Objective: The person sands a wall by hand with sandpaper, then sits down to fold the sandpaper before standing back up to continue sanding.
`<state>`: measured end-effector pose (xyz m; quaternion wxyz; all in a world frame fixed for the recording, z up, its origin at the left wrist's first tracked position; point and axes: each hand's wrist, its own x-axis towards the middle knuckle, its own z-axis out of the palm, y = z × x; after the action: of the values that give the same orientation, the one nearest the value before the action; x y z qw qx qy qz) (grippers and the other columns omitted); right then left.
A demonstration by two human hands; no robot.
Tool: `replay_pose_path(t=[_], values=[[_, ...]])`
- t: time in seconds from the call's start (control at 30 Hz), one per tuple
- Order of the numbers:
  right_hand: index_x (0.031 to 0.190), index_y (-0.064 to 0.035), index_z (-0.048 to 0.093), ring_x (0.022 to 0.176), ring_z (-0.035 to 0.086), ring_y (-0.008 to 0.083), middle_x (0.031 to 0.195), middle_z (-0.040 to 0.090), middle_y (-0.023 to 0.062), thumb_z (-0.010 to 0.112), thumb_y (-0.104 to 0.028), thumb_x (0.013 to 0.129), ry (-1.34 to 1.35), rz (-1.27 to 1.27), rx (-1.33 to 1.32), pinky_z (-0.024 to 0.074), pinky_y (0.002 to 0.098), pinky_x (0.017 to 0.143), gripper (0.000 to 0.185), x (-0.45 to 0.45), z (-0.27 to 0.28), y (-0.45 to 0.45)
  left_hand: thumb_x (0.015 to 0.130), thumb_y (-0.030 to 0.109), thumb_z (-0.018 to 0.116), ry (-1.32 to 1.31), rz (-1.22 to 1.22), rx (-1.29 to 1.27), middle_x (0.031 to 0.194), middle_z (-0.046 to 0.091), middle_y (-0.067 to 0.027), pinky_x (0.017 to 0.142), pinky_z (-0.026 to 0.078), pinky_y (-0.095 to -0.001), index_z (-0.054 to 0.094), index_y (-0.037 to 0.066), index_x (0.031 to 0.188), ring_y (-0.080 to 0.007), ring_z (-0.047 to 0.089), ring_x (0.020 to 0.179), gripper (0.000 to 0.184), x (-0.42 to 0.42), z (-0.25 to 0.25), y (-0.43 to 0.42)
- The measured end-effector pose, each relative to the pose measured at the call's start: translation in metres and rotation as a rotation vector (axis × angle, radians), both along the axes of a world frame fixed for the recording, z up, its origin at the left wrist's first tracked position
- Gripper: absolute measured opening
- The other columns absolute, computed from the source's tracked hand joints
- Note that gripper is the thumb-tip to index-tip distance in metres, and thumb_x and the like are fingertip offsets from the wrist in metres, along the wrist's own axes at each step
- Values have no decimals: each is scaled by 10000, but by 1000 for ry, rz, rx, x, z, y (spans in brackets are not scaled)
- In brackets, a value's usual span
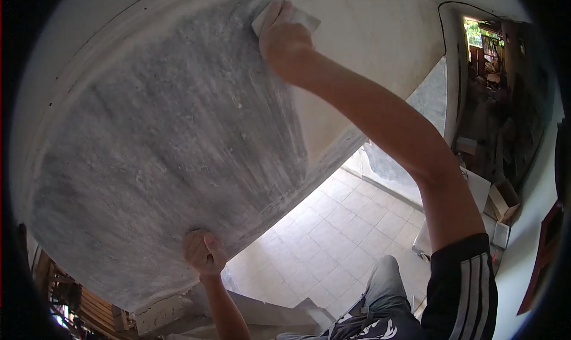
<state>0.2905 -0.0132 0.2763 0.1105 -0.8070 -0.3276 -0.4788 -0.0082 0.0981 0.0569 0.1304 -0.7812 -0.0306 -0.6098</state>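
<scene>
Overhead, my right hand (285, 36) presses a pale flat sheet (306, 22), which looks like sandpaper, against the wall. The sheet's edges stick out on both sides of my fingers. It lies at the upper right border of a large grey, streaked patch (166, 120), where the grey meets the cream wall paint (375, 36). Lower down, my left hand (204, 254) rests against the grey surface with its fingers curled in. Whether anything is inside those fingers is hidden.
Below the wall's lower edge is a light tiled floor (339, 221). Boxes (504, 200) and other items stand at the right, near a dark passage (493, 108). A dark cable (443, 27) runs along the upper right wall. Wooden slats (98, 307) show at lower left.
</scene>
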Motion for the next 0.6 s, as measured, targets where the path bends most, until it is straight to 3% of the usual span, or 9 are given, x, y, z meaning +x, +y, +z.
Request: replay_pose_path(t=[0.1, 0.2, 0.3, 0.4, 0.43, 0.5, 0.6], values=[[1448, 127, 161, 830, 696, 347, 1470, 255, 361, 607, -45, 799, 38, 133, 218, 568, 372, 589, 806, -19, -53, 31, 941, 97, 466, -31, -5, 11, 549, 546, -33, 525, 397, -343, 504, 73, 531, -214, 527, 520, 413, 3, -1, 1], [1449, 120, 181, 791, 700, 342, 1466, 258, 365, 590, -81, 818, -158, 149, 48, 561, 389, 536, 778, -15, -84, 12, 942, 88, 459, -22, -2, 27, 545, 539, -37, 527, 391, -346, 496, 75, 527, -216, 522, 516, 416, 6, 5, -4], [1443, 127, 190, 783, 700, 336, 1468, 249, 368, 569, -75, 829, 99, 177, 238, 560, 395, 526, 749, 39, -42, 4, 945, 86, 455, 13, 12, -26, 540, 531, -39, 523, 380, -348, 490, 78, 525, -215, 516, 514, 421, -1, 0, -7], [1435, 144, 180, 815, 697, 338, 1463, 267, 365, 570, -72, 828, 156, -68, 1, 569, 388, 568, 753, 18, -56, 7, 949, 91, 453, -6, 17, -53, 536, 524, -39, 515, 367, -350, 488, 80, 525, -215, 506, 509, 425, 1, -3, -5], [1430, 151, 177, 830, 695, 338, 1466, 261, 363, 569, -68, 820, 156, 81, 161, 573, 382, 587, 758, 7, -80, 17, 950, 93, 452, -21, 16, -68, 534, 522, -39, 512, 364, -353, 487, 81, 525, -217, 503, 507, 427, 3, -6, -5], [1434, 142, 179, 863, 693, 339, 1464, 249, 373, 570, -63, 817, 107, 152, 147, 574, 369, 600, 759, 6, -96, 27, 951, 96, 450, -25, 25, -36, 532, 519, -39, 509, 361, -356, 488, 81, 525, -221, 497, 504, 427, 7, -2, -1], [1452, 122, 122, 988, 649, 382, 1479, 158, 394, 546, -41, 840, 271, 181, 82, 578, 347, 676, 762, 16, -38, 0, 952, 98, 446, -1, 40, 38, 531, 515, -41, 508, 363, -359, 489, 82, 529, -229, 490, 499, 426, 7, 3, -6]])
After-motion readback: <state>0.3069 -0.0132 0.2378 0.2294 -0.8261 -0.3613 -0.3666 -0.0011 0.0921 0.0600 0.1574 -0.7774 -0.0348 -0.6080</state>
